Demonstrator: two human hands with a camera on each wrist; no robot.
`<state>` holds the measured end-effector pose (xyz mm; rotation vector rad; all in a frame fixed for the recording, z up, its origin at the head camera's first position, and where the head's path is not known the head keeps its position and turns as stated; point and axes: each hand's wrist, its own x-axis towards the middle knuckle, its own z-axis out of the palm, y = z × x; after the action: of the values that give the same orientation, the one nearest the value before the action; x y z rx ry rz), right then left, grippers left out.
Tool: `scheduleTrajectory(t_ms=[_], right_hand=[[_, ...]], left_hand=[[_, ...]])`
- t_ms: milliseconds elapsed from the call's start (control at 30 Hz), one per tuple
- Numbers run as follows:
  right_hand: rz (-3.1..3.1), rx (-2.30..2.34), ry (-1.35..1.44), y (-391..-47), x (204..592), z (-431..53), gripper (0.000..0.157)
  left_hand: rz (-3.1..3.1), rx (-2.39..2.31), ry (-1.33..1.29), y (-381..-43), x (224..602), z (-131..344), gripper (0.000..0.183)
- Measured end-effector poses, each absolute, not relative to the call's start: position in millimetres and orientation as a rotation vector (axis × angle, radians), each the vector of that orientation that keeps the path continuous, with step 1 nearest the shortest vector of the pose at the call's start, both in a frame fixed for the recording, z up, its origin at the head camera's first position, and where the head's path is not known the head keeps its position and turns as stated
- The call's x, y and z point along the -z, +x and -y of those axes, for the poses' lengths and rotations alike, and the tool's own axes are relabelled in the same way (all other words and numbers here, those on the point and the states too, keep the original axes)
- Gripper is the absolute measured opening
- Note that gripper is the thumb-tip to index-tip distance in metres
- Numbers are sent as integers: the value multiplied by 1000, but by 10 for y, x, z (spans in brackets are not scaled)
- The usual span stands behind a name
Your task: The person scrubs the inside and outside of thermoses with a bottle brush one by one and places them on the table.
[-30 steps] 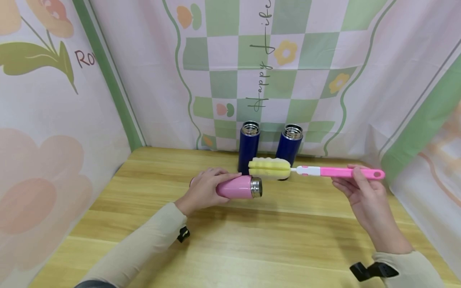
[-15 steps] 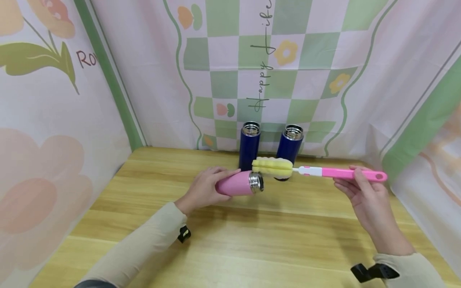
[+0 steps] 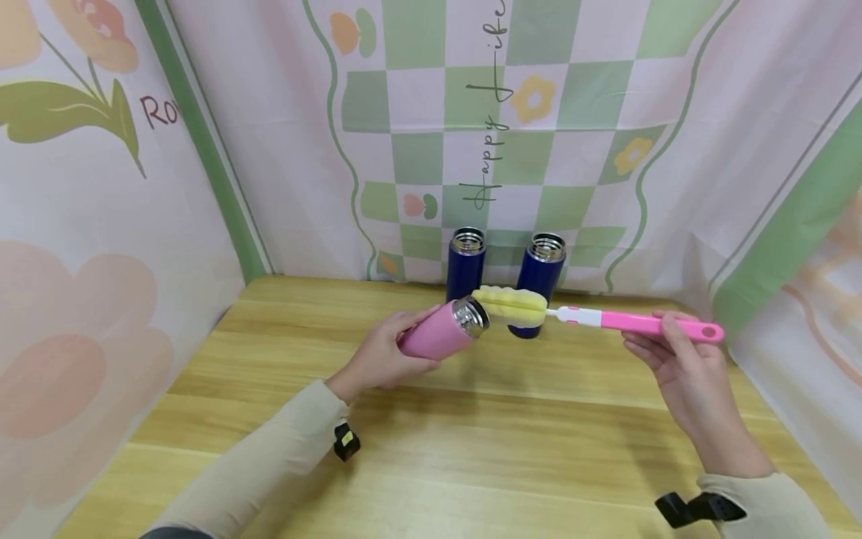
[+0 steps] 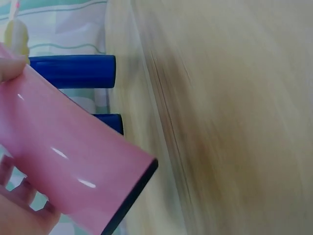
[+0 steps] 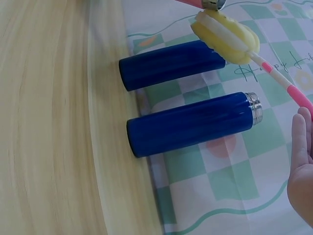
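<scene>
My left hand [image 3: 387,350] grips a pink thermos bottle [image 3: 436,333], tilted with its open steel mouth up and to the right. In the left wrist view the bottle [image 4: 73,152] is off the table, its dark base towards the camera's lower right. My right hand [image 3: 690,374] holds a bottle brush [image 3: 629,320] by its pink handle, thumb on top. The brush's yellow and white sponge head [image 3: 515,305] points left, close to the bottle's mouth; whether they touch I cannot tell. The right wrist view shows the sponge head [image 5: 227,36] just below the steel neck [image 5: 213,4].
Two dark blue bottles, one left [image 3: 465,266] and one right [image 3: 541,269], stand uncapped at the back of the wooden table [image 3: 471,464]. A patterned cloth [image 3: 417,97] hangs right behind them, and more cloth lines both sides.
The pink bottle has gone from lying nearly level to tilted, its mouth raised up and slightly left. The brush has shifted a little right, its head turning slightly.
</scene>
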<state>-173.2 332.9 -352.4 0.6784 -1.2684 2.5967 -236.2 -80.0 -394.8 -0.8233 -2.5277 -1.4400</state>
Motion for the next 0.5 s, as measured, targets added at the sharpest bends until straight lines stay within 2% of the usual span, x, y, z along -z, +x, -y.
scheduleTrajectory(t_ms=[500], right_hand=[[1153,-2644,742,-1727,3530,-3314,29]], left_hand=[[2593,1741,-583,-2303,3918,774,83]])
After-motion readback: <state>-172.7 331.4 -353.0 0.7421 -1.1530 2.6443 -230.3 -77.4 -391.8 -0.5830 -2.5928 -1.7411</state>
